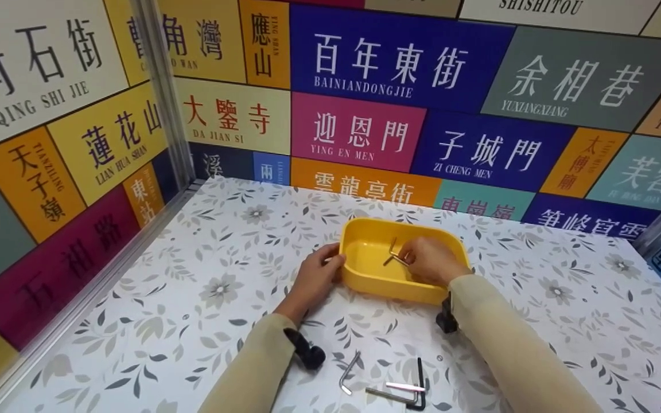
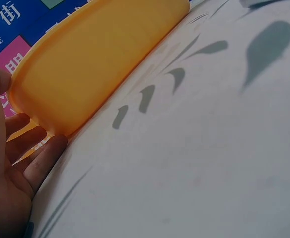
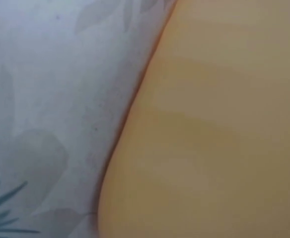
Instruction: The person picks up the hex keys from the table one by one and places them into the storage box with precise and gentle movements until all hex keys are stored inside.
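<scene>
A yellow open box [image 1: 402,291] stands on the table. At its left end my left hand [image 1: 318,280] holds it; in the left wrist view the thumb lies by the rim and the fingertips [image 2: 53,144] touch the low outer wall. My right hand [image 1: 431,259] reaches inside the box, fingers curled, and pinches a small silver hex key [image 1: 399,260]. Another thin hex key [image 1: 393,245] shows beside it in the box. The right wrist view has only the box's outer side [image 3: 209,134], with the hand out of sight.
Nearer me on the table [image 1: 193,344] lie a silver hex key [image 1: 348,374] and, to its right, a group with a black hex key [image 1: 420,373] and silver ones [image 1: 391,394]. Sign-printed walls [image 1: 359,132] border the table's back and left.
</scene>
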Demonstrator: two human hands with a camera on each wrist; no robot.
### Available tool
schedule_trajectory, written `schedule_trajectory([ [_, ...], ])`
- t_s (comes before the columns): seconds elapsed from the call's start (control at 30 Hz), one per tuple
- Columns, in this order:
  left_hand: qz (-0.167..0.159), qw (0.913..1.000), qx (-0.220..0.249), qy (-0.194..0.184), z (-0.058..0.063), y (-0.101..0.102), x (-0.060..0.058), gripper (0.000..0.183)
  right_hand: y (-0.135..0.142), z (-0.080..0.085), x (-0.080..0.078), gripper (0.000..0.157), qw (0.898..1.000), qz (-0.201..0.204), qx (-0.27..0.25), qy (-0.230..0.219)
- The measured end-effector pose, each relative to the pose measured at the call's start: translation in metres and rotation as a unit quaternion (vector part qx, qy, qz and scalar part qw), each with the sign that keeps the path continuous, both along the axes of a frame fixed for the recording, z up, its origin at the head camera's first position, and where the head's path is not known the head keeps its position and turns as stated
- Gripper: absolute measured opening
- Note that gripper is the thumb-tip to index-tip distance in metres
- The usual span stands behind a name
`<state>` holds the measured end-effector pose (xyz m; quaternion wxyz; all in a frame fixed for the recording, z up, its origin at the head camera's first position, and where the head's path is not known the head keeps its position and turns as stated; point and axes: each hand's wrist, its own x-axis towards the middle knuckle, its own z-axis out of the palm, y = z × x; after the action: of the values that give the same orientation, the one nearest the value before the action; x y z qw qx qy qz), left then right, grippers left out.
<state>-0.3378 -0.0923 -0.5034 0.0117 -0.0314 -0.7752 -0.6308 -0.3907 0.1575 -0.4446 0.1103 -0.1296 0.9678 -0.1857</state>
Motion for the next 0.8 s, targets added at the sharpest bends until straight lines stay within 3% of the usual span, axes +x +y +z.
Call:
schedule_trajectory([
  [0.37, -0.006, 1.0000, 0.008, 0.000, -0.001, 0.000, -0.001, 0.047, 0.003, 0.005, 0.008, 0.032, 0.999, 0.029, -0.007, 0.018],
  [0.53, -0.005, 1.0000, -0.002, -0.004, 0.000, 0.001, -0.002, 0.048, 0.010, 0.011, 0.013, 0.032, 0.996, 0.059, -0.024, 0.065],
  [0.8, 0.000, 0.9998, -0.014, -0.013, 0.000, -0.001, 0.000, 0.049, 0.016, 0.028, 0.038, 0.032, 0.991, 0.074, -0.068, 0.090],
])
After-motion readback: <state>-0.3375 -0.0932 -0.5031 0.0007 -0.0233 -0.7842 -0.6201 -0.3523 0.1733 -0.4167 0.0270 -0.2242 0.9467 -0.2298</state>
